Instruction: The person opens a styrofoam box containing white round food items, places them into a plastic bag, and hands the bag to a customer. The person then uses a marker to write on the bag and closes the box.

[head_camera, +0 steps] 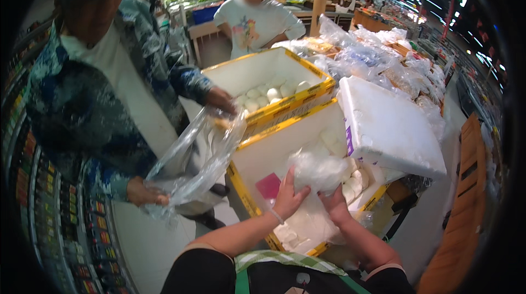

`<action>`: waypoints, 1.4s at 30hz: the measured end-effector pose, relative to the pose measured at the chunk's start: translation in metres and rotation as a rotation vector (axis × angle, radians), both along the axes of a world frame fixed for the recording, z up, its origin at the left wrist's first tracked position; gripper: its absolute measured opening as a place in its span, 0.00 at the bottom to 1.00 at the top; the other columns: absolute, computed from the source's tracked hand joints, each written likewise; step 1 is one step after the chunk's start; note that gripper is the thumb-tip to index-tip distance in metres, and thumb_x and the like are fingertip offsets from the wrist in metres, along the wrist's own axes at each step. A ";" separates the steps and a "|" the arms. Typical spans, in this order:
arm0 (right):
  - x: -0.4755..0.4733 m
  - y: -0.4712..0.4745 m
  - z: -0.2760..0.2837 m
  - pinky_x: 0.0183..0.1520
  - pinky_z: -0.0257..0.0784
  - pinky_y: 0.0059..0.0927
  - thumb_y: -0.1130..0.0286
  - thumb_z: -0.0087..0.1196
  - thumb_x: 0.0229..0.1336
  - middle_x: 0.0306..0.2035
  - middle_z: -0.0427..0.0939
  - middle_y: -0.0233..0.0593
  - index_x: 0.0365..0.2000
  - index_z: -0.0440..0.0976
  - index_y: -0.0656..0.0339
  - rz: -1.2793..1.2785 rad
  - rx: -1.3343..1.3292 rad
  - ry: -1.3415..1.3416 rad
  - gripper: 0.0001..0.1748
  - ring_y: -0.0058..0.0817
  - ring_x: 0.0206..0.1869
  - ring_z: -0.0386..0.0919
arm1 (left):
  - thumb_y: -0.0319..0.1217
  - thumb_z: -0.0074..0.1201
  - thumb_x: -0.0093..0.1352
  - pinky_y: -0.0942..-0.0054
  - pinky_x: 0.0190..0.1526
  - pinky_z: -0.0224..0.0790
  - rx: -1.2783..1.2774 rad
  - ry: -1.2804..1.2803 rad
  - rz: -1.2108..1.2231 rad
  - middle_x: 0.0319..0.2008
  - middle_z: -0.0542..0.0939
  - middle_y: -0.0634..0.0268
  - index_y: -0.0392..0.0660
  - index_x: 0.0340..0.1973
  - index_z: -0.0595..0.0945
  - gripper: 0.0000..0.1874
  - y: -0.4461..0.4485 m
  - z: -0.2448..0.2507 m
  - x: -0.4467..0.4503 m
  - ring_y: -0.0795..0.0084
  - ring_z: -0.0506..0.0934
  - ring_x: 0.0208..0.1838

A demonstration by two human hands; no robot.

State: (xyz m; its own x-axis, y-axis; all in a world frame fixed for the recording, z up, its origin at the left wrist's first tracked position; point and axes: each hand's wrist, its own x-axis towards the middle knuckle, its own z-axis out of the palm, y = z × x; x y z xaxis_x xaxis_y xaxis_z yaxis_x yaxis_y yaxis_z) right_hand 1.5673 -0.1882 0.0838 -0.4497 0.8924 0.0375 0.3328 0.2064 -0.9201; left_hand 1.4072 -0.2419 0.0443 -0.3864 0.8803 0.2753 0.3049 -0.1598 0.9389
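Both hands hold a clear plastic bag [320, 168] with white contents over the nearer foam box. My left hand [289, 195] grips its left side, thumb and fingers against the plastic. My right hand [335, 203] grips it low on the right, its fingertips partly hidden by the bag. The nearer foam box [246, 195], edged with yellow tape, holds rounded white pieces [355, 183] at the right and a pink flat item [268, 186] at the left. More white plastic-wrapped pieces [304, 226] lie at its near end. What the held bag contains cannot be told exactly.
At the left, a person in a camouflage jacket [123, 129] holds a clear bag [193, 162] open. A second foam box [263, 57] holds white rounded pieces. A white foam lid [390, 129] leans at the right, before bagged goods [370, 59]. Another person [254, 27] stands behind.
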 end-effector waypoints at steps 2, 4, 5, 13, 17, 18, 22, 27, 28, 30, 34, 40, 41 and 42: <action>-0.008 -0.014 0.032 0.60 0.63 0.35 0.73 0.60 0.53 0.56 0.67 0.47 0.61 0.51 0.67 0.006 -0.005 0.225 0.39 0.37 0.58 0.67 | 0.38 0.61 0.63 0.55 0.61 0.57 0.150 0.107 0.005 0.59 0.66 0.41 0.42 0.67 0.55 0.42 -0.014 0.036 -0.008 0.42 0.66 0.60; -0.018 -0.023 0.067 0.58 0.65 0.35 0.75 0.59 0.55 0.54 0.69 0.44 0.59 0.55 0.66 0.057 0.240 0.268 0.35 0.32 0.55 0.70 | 0.36 0.62 0.61 0.53 0.61 0.56 0.330 0.237 0.041 0.60 0.65 0.41 0.41 0.67 0.55 0.44 -0.025 0.077 -0.020 0.40 0.65 0.60; -0.030 -0.027 0.080 0.56 0.67 0.35 0.75 0.59 0.55 0.53 0.69 0.43 0.58 0.57 0.66 0.058 0.234 0.393 0.33 0.32 0.54 0.70 | 0.35 0.63 0.60 0.53 0.61 0.56 0.457 0.294 0.060 0.60 0.64 0.41 0.40 0.67 0.54 0.45 -0.029 0.098 -0.029 0.39 0.64 0.60; -0.162 -0.001 0.138 0.55 0.69 0.35 0.76 0.59 0.48 0.47 0.77 0.44 0.49 0.70 0.68 0.450 0.705 0.620 0.25 0.34 0.51 0.75 | 0.34 0.62 0.60 0.50 0.65 0.49 0.454 0.622 0.365 0.61 0.61 0.38 0.35 0.67 0.52 0.47 -0.091 0.191 -0.132 0.35 0.62 0.61; -0.227 -0.014 0.101 0.60 0.64 0.36 0.72 0.66 0.46 0.57 0.66 0.44 0.59 0.58 0.64 0.575 0.351 0.682 0.40 0.33 0.59 0.67 | 0.31 0.60 0.61 0.53 0.62 0.51 0.455 0.690 0.498 0.58 0.62 0.41 0.33 0.64 0.55 0.41 -0.113 0.174 -0.171 0.41 0.64 0.59; -0.236 -0.017 0.091 0.62 0.62 0.37 0.71 0.67 0.45 0.58 0.64 0.44 0.60 0.55 0.63 0.591 0.284 0.677 0.44 0.33 0.60 0.65 | 0.29 0.59 0.62 0.58 0.62 0.53 0.410 0.704 0.528 0.57 0.64 0.45 0.34 0.63 0.56 0.38 -0.120 0.164 -0.174 0.48 0.66 0.58; -0.246 -0.035 0.058 0.64 0.60 0.37 0.67 0.70 0.43 0.59 0.61 0.44 0.62 0.49 0.60 0.621 0.229 0.550 0.51 0.34 0.62 0.63 | 0.28 0.57 0.60 0.52 0.62 0.49 0.146 0.665 0.540 0.57 0.61 0.40 0.32 0.63 0.54 0.39 -0.147 0.120 -0.175 0.40 0.61 0.59; -0.229 -0.048 0.044 0.62 0.61 0.36 0.65 0.71 0.42 0.56 0.65 0.44 0.61 0.50 0.60 0.678 0.251 0.344 0.51 0.35 0.60 0.65 | 0.29 0.57 0.61 0.50 0.62 0.50 -0.004 0.652 0.540 0.56 0.61 0.37 0.31 0.62 0.53 0.40 -0.170 0.086 -0.169 0.37 0.61 0.58; -0.228 -0.051 0.042 0.62 0.62 0.35 0.66 0.70 0.41 0.55 0.66 0.43 0.61 0.51 0.60 0.663 0.128 0.257 0.50 0.35 0.59 0.66 | 0.29 0.57 0.62 0.53 0.61 0.53 -0.015 0.647 0.550 0.55 0.62 0.38 0.31 0.62 0.53 0.38 -0.173 0.083 -0.169 0.39 0.63 0.57; -0.227 -0.055 0.040 0.61 0.63 0.34 0.67 0.70 0.40 0.53 0.69 0.43 0.61 0.53 0.61 0.638 -0.066 0.132 0.49 0.35 0.58 0.68 | 0.30 0.57 0.63 0.55 0.60 0.55 -0.089 0.621 0.540 0.54 0.64 0.38 0.31 0.61 0.54 0.37 -0.178 0.079 -0.168 0.39 0.65 0.56; -0.235 -0.057 0.039 0.59 0.64 0.35 0.69 0.67 0.38 0.52 0.70 0.46 0.59 0.55 0.64 0.698 -0.274 0.246 0.47 0.38 0.55 0.70 | 0.29 0.56 0.63 0.54 0.60 0.55 -0.226 0.619 0.507 0.55 0.63 0.35 0.29 0.61 0.53 0.37 -0.176 0.077 -0.174 0.37 0.64 0.57; -0.248 -0.057 0.040 0.57 0.65 0.34 0.63 0.63 0.42 0.51 0.72 0.57 0.58 0.56 0.69 0.616 -0.237 -0.091 0.44 0.44 0.55 0.72 | 0.30 0.55 0.64 0.53 0.50 0.65 -0.418 0.573 0.529 0.46 0.72 0.31 0.29 0.58 0.56 0.33 -0.164 0.077 -0.185 0.37 0.73 0.49; -0.250 -0.057 0.039 0.58 0.65 0.34 0.60 0.63 0.44 0.50 0.73 0.60 0.59 0.56 0.70 0.645 -0.204 -0.271 0.45 0.44 0.54 0.73 | 0.31 0.55 0.64 0.52 0.47 0.68 -0.470 0.511 0.528 0.43 0.75 0.31 0.29 0.58 0.57 0.33 -0.163 0.076 -0.187 0.37 0.75 0.46; -0.253 -0.057 0.038 0.58 0.65 0.34 0.57 0.62 0.46 0.49 0.74 0.62 0.60 0.56 0.71 0.666 -0.156 -0.443 0.46 0.45 0.54 0.73 | 0.32 0.54 0.65 0.51 0.45 0.69 -0.644 0.570 0.495 0.40 0.76 0.34 0.29 0.57 0.58 0.31 -0.164 0.075 -0.188 0.38 0.77 0.43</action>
State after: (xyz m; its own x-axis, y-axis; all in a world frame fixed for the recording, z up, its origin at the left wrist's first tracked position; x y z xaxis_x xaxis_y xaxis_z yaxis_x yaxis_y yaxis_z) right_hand 1.3147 -0.2448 0.1215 -0.8317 0.4130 -0.3711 0.5254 0.3693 -0.7665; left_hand 1.2192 -0.4062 0.1189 -0.7095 0.7022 0.0599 0.6322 0.5967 0.4942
